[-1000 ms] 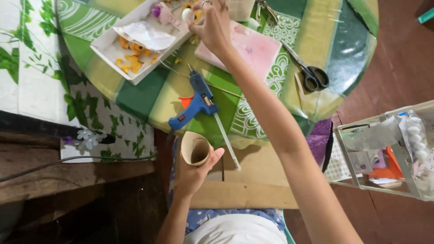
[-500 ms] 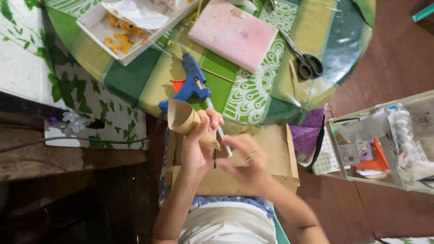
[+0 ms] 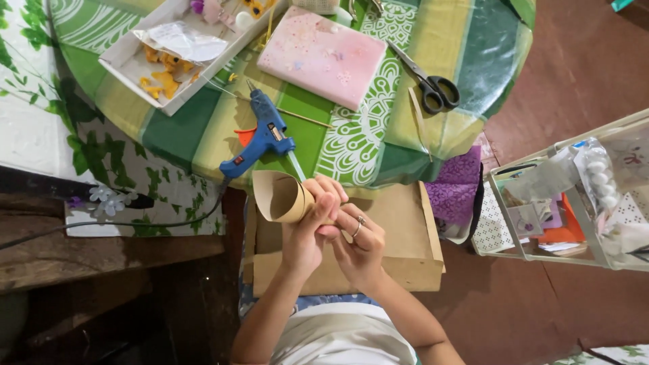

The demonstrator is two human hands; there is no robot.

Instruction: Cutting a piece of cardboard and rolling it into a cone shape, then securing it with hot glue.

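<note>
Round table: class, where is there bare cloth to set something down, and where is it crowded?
Bare cloth lies between the pink pad and the glue gun, and right of the scissors. The white tray corner is crowded.

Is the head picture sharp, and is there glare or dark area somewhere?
Head view: mostly sharp; both hands, left hand and right hand, and the brown paper cone are clear; soft glare on the green tablecloth; lower left corner lies in deep shadow.
</note>
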